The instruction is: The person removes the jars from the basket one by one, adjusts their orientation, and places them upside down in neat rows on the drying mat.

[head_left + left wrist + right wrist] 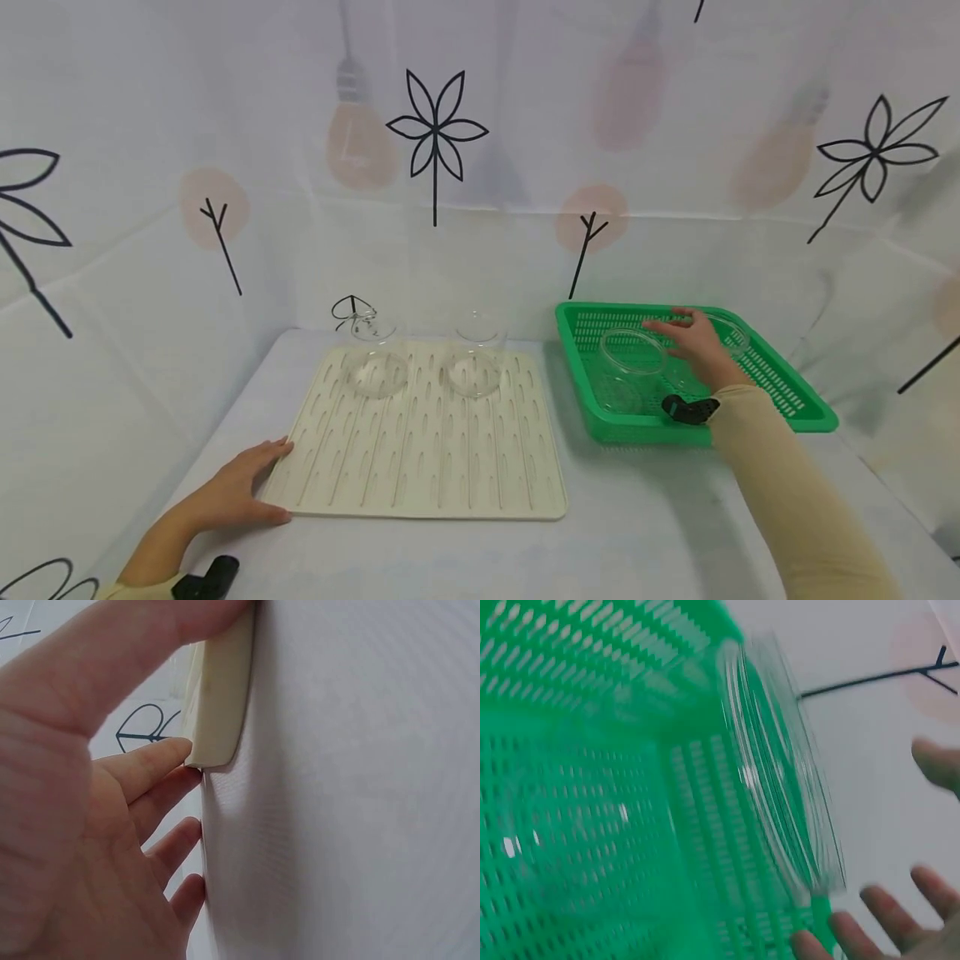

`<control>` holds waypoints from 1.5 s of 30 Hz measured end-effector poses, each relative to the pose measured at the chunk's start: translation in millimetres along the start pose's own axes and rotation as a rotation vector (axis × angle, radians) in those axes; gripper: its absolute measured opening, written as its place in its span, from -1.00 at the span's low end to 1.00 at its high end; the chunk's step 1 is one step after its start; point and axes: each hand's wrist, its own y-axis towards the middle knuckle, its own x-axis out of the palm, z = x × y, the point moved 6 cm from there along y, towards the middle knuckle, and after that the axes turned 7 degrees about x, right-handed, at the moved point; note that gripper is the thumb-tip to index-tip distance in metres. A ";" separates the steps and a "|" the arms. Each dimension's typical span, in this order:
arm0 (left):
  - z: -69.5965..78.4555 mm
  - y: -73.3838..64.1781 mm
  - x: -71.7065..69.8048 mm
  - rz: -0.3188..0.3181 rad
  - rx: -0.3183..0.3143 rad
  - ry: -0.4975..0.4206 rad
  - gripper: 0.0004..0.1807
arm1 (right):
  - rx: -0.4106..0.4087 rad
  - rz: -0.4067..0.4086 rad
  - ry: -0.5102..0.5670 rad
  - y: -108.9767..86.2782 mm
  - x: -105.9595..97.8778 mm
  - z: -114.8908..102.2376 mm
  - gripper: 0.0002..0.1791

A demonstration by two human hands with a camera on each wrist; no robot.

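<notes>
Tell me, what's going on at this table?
A person's left hand touches a corner of a cream mat, with two clear containers on its far part. Their right hand, fingers spread, is over a green basket, close to more clear containers inside.

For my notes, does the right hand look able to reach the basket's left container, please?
Probably yes: the empty right hand hovers over the basket, close to the container, with nothing visible between them.

The mat [427, 442] and basket [637, 430] are viewed forward and downward from the head; the mat's edge is shared by the left wrist's close, sideways-tilted view, the basket by the right wrist's.
</notes>
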 end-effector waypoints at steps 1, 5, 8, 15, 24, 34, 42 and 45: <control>-0.4 0.2 0.0 -0.007 -0.003 0.001 0.10 | -0.016 -0.037 -0.030 0.5 -1.6 0.3 0.04; -2.4 1.3 -1.1 -0.018 -0.009 0.002 0.10 | -0.065 -0.161 -0.147 3.2 -7.1 3.7 -0.03; -3.5 2.7 -1.6 -0.026 -0.014 -0.004 0.11 | -0.093 -0.227 -0.204 5.5 -9.1 6.6 -0.06; -3.2 3.8 0.4 -0.039 -0.026 -0.014 0.13 | -0.088 -0.387 -0.244 5.3 -7.2 14.5 -0.04; -1.4 0.1 -0.8 -0.034 -0.032 -0.018 0.13 | 0.054 -0.561 -0.228 4.5 -0.3 34.3 0.03; -3.3 1.1 0.8 -0.033 -0.040 -0.005 0.12 | 0.086 -0.572 -0.348 5.0 10.3 35.2 0.05; -2.5 0.8 1.8 -0.040 -0.051 -0.001 0.13 | 0.051 -0.540 -0.374 6.7 20.4 29.5 0.05; -2.2 0.7 2.6 -0.037 -0.050 -0.009 0.13 | 0.033 -0.515 -0.378 8.3 23.3 26.8 0.04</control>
